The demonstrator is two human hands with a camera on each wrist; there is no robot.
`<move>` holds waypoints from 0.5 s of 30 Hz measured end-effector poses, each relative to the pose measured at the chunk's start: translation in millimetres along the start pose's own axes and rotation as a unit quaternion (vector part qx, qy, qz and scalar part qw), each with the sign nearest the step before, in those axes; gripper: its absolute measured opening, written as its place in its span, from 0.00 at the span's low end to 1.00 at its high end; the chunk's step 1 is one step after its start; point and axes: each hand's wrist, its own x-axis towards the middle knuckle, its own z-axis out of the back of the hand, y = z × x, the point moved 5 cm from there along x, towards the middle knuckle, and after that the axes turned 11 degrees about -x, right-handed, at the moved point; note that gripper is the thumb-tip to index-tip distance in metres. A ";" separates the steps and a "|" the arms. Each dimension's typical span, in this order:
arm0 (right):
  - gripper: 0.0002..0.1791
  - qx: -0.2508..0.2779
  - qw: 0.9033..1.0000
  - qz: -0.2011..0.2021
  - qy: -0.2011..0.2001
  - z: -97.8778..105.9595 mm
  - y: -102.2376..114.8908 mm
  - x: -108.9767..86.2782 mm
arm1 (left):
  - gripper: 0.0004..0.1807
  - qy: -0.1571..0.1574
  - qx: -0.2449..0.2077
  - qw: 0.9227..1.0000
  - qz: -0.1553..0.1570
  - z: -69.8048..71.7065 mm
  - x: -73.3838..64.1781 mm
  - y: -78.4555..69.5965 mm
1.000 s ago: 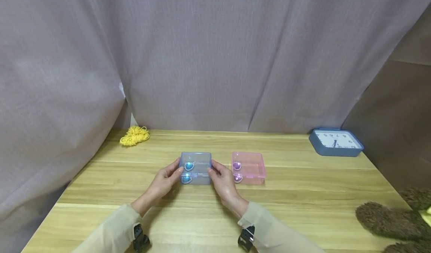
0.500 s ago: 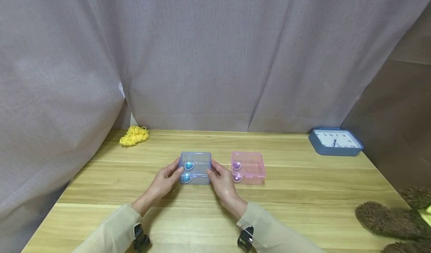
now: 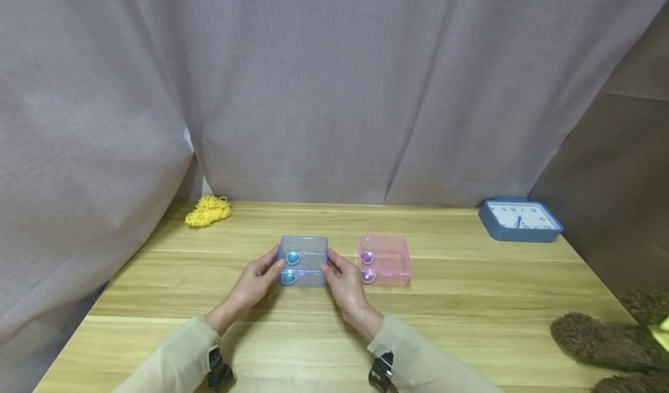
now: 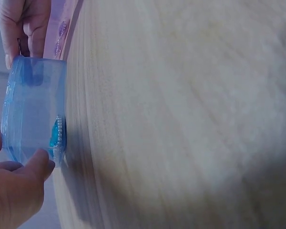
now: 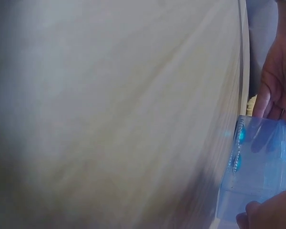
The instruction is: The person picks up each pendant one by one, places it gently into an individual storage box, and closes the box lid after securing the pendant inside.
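Note:
A clear blue plastic box (image 3: 310,260) with its lid down sits on the wooden table. A blue heart-shaped gem (image 3: 294,258) with a pale beaded edge shows through the lid and again through the front wall; whether it is one or two I cannot tell. My left hand (image 3: 253,282) grips the box's left side, thumb at the front corner. From the right side my right hand (image 3: 347,285) holds the same box. Just right of that hand stands a clear pink box (image 3: 392,259) with a purple gem (image 3: 368,258) inside. Both wrist views show fingers at the blue box's ends.
A bundle of yellow cord (image 3: 208,211) lies at the table's back left. At the back right is a blue-framed clock (image 3: 520,219), its numerals upside down to me. A brown fluffy thing (image 3: 596,341) lies at the right edge. Grey curtain (image 3: 313,91) hangs behind the table (image 3: 460,306).

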 end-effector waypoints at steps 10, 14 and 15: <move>0.26 -0.007 1.000 -0.009 -0.003 0.8 -2.1 -1.7 | 0.29 -0.003 0.008 1.000 0.003 -1.0 -0.7 -0.5; 0.26 -0.014 1.000 -0.013 -0.002 1.7 -2.6 -2.7 | 0.29 -0.004 0.013 1.000 0.005 -1.3 -0.6 -1.0; 0.26 -0.012 1.000 -0.015 -0.002 2.0 -2.8 -3.2 | 0.29 -0.004 0.014 1.000 0.005 -1.4 -0.6 -1.3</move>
